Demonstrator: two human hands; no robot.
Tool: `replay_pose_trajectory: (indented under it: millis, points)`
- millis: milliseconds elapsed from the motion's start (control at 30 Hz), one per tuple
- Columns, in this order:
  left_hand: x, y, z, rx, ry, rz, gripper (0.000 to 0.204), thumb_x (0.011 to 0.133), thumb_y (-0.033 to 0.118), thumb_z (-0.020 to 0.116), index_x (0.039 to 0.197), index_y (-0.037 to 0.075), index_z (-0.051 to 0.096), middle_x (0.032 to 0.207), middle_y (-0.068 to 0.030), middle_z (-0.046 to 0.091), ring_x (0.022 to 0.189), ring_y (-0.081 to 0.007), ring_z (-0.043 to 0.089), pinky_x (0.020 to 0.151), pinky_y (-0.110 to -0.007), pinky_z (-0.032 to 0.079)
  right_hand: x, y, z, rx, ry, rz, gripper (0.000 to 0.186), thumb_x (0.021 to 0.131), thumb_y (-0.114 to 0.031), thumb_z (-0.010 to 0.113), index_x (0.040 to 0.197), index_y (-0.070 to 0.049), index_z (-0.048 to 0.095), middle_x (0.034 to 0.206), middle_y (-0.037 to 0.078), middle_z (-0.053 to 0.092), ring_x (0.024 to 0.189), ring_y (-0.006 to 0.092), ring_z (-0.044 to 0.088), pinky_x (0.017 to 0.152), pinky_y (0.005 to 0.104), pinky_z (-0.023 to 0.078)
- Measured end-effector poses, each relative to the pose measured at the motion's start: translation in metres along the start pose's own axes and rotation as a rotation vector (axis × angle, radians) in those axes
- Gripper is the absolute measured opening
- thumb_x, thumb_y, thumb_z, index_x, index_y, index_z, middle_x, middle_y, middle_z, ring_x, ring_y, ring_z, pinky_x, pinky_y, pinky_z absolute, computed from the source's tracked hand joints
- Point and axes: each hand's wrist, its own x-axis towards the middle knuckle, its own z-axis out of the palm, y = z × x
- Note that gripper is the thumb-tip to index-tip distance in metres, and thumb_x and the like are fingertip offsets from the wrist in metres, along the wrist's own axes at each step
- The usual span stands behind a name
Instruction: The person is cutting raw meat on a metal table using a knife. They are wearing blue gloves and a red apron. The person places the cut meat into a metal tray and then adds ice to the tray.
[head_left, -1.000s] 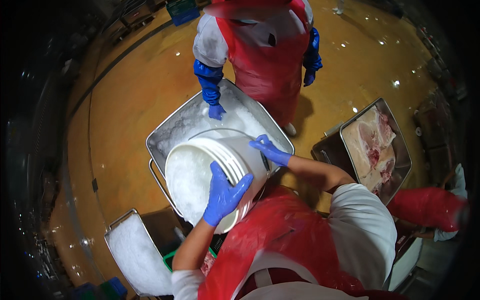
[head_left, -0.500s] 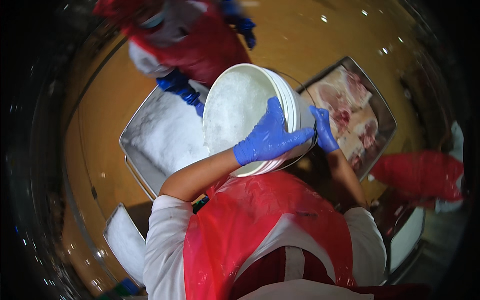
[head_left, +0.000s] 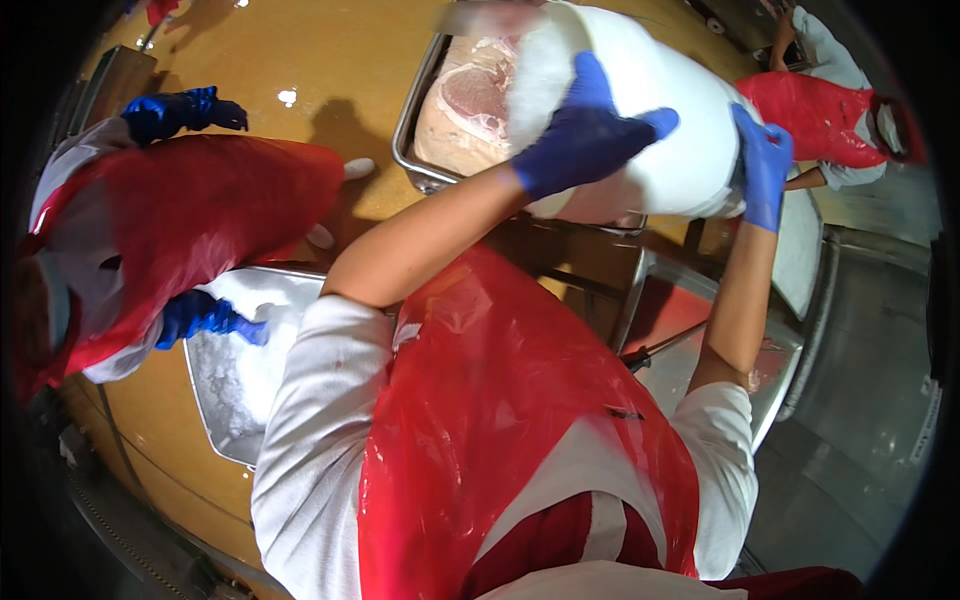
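A white bucket (head_left: 670,110) lies tipped on its side in the air, its mouth toward the left. White crushed ice (head_left: 540,75), blurred by motion, shows at the mouth. My left hand (head_left: 595,135), in a blue glove, presses on the bucket's side near the rim, thumb and fingers spread around it. At the bucket's bottom end, my gloved right hand (head_left: 762,165) grips the edge. Beneath the mouth is a metal tub (head_left: 405,140) holding large cuts of raw meat (head_left: 465,110). The bucket hides part of that tub.
On the left, a co-worker in a red apron (head_left: 210,200) has one gloved hand (head_left: 235,325) at a metal tub of ice (head_left: 225,425). A metal bin (head_left: 690,390) stands right of my apron. Another person (head_left: 815,110) is at the far right, beyond a metal surface (head_left: 860,360).
My view has turned right. Both hands have carried the bucket from beside the ice tub to over the meat tub and tipped it further, mouth down and left.
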Motion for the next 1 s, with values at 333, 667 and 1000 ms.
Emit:
replay_pose_trajectory:
  millis: [333, 667, 1000]
  points:
    - [0.104, -0.174, 0.069, -0.122, -0.398, -0.069, 0.072, 0.080, 0.033, 0.071, 0.120, -0.008, 0.029, 0.114, -0.0255, 0.048, 0.106, -0.0319, 0.052, 0.094, -0.047, 0.043, 0.048, -0.090, -0.011, -1.229, 0.437, -0.331, 0.063, 0.051, -0.059, 0.086, 0.092, -0.017, 0.063, 0.106, 0.015, 0.060, 0.103, 0.0359, 0.055, 0.086, 0.0522, 0.043]
    - [0.118, -0.175, 0.088, 0.105, -0.221, -0.031, 0.049, 0.086, 0.034, 0.071, 0.111, 0.000, 0.046, 0.090, -0.0073, 0.056, 0.083, -0.0157, 0.054, 0.071, -0.034, 0.050, 0.048, -0.094, -0.027, -1.146, 0.475, -0.737, 0.062, 0.054, -0.053, 0.088, 0.095, -0.013, 0.066, 0.101, 0.016, 0.062, 0.098, 0.0362, 0.058, 0.085, 0.0483, 0.046]
    - [-0.049, -0.138, -0.028, -0.384, -0.403, -0.445, 0.085, 0.091, 0.030, 0.068, 0.154, 0.007, 0.015, 0.135, -0.0068, 0.048, 0.110, -0.0139, 0.052, 0.079, -0.025, 0.048, -0.074, 0.037, -0.006, -0.534, -0.032, -0.490, 0.065, 0.056, -0.039, 0.084, 0.108, -0.011, 0.058, 0.098, 0.012, 0.057, 0.102, 0.0345, 0.051, 0.087, 0.0473, 0.040]
